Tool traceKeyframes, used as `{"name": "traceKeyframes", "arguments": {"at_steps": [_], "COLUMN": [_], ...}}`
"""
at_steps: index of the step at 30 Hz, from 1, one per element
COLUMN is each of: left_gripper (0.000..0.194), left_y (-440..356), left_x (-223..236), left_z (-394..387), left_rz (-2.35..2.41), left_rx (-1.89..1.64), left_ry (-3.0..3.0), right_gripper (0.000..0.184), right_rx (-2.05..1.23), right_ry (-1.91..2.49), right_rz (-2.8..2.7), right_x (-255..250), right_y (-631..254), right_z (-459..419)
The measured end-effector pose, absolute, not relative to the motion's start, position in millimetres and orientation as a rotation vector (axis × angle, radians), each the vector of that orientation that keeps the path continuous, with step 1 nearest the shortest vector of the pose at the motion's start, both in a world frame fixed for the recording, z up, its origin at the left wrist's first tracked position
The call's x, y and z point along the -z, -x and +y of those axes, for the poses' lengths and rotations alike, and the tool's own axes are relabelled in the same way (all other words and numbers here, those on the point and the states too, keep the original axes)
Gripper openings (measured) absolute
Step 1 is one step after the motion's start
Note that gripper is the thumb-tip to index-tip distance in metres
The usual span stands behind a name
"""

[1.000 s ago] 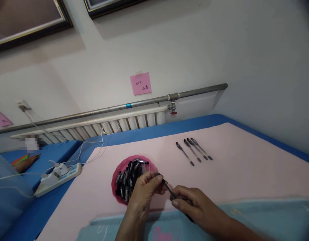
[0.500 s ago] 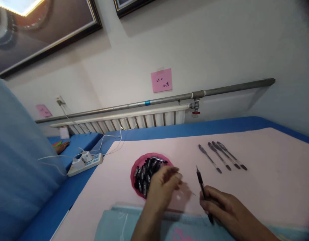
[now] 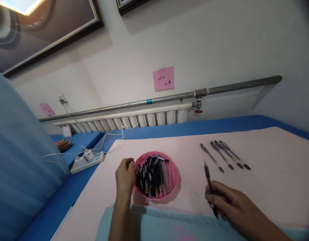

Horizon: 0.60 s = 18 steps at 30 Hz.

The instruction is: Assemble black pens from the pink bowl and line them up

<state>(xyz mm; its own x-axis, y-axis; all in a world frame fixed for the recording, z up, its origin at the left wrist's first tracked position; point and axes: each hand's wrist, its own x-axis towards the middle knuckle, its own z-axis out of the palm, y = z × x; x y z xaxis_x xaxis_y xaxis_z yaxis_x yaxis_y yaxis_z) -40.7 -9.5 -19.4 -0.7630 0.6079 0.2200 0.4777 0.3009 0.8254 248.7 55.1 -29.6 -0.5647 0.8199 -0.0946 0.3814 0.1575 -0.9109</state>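
Note:
My right hand [image 3: 229, 202] is closed around a black gel pen [image 3: 208, 175], its bare tip pointing up and away from me. At the left edge of a pink scalloped dish [image 3: 175, 187] is my left hand [image 3: 125, 175], thumb and fingers drawn together; whatever they may hold is hidden. Black pen parts [image 3: 146, 174] fill most of the dish, with clear pen barrels [image 3: 166, 177] lying along its right side. Several capped pens [image 3: 227, 154] rest side by side on the pink sheet [image 3: 189, 147], beyond my right hand.
A white power strip [image 3: 90, 162] with plugs and cables stands to the left on the blue surface. Behind it, another person's hand [image 3: 64, 146] rests on a blue table. Light-blue cloth [image 3: 159, 221] lies along the near edge. A small dark bit [image 3: 196, 193] sits on the sheet.
My left hand has moved left across the dish to its left side, uncovering the clear barrels. My right hand still holds the pen, in nearly the same place.

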Motion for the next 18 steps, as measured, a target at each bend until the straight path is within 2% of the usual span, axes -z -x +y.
{"name": "traceKeyframes", "arguments": {"at_steps": [10,18], "left_gripper": [0.032,0.032], "left_y": [15.7,23.1], "left_x": [18.3,25.5], "left_z": [11.0,24.0], "left_rz": [2.683,2.845], "left_rx": [-0.827,-0.520], "left_ry": [-1.342,-1.379], "right_gripper": [0.023,0.023], "right_rx": [-1.355,-1.309], "right_ry": [1.138,1.163], "right_rz": [-2.038,-2.106], "right_x": [23.2,19.7], "right_y": [-245.9,-245.7], "right_z": [52.2,50.1]}}
